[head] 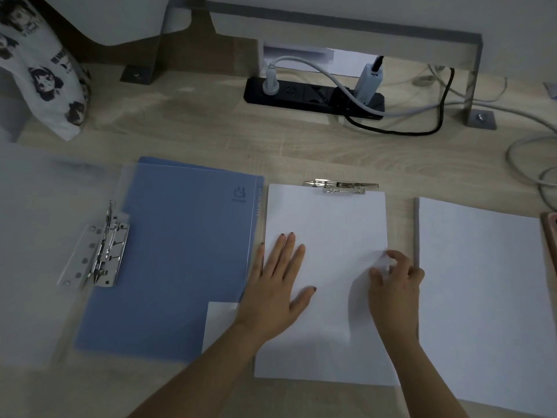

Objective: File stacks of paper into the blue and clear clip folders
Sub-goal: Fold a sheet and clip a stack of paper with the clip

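Observation:
A blue clip folder (180,251) lies closed on the desk, resting on the open left flap of a clear folder whose side metal clip (104,251) stands raised. On the clear folder's right half lies a white paper stack (331,230) under a top clip (342,187). My left hand (278,285) presses flat on the stack's left part, fingers straight. My right hand (394,282) pinches the stack's right edge, lifting a sheet corner. A second white paper stack (482,297) lies to the right.
A black power strip (313,96) with plugs and cables sits at the back, under a grey metal stand (470,73). Loose cables (530,152) trail at the right. A printed fabric bag (45,70) hangs at the back left. A pink object (550,233) shows at the right edge.

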Demonstrator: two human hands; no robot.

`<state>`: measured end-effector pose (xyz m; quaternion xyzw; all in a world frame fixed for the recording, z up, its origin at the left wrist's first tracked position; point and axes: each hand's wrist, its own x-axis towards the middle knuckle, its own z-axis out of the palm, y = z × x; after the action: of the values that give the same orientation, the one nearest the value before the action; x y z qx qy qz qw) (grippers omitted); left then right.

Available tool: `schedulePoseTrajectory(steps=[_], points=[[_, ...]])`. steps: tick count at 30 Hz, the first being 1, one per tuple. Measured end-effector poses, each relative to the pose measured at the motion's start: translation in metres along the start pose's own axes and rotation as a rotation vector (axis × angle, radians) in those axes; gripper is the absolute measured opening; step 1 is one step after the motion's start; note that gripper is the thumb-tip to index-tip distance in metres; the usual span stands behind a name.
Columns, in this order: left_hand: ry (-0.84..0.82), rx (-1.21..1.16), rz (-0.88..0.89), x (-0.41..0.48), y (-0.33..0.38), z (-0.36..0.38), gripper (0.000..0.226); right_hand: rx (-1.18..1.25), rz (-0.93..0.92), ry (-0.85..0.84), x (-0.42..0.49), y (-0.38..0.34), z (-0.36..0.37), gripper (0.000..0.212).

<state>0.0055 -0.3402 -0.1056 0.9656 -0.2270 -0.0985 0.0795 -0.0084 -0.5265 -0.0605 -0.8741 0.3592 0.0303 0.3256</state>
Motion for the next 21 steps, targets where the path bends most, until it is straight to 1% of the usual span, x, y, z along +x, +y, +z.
schedulePoseTrajectory(steps=[2, 4, 6, 8, 12, 21], points=[[-0.005, -0.006, -0.003, 0.0, 0.0, 0.0, 0.069, 0.047, 0.081, -0.005, 0.003, -0.001, -0.002, 0.042], [-0.003, -0.012, -0.005, 0.0, 0.0, 0.0, 0.069, 0.068, 0.121, 0.008, 0.006, 0.001, -0.007, 0.039], [0.003, -0.012, -0.004, 0.001, 0.0, 0.0, 0.069, 0.071, 0.129, 0.0, 0.006, 0.006, -0.014, 0.032], [0.007, -0.012, -0.005, 0.0, 0.0, 0.0, 0.069, 0.099, 0.142, -0.041, 0.001, 0.01, -0.02, 0.03], [0.011, -0.005, -0.005, 0.0, -0.001, 0.0, 0.069, 0.118, 0.139, -0.1, -0.01, 0.017, -0.025, 0.033], [0.015, -0.019, 0.005, 0.0, -0.001, 0.0, 0.069, 0.169, 0.169, -0.127, -0.013, 0.019, -0.026, 0.035]])
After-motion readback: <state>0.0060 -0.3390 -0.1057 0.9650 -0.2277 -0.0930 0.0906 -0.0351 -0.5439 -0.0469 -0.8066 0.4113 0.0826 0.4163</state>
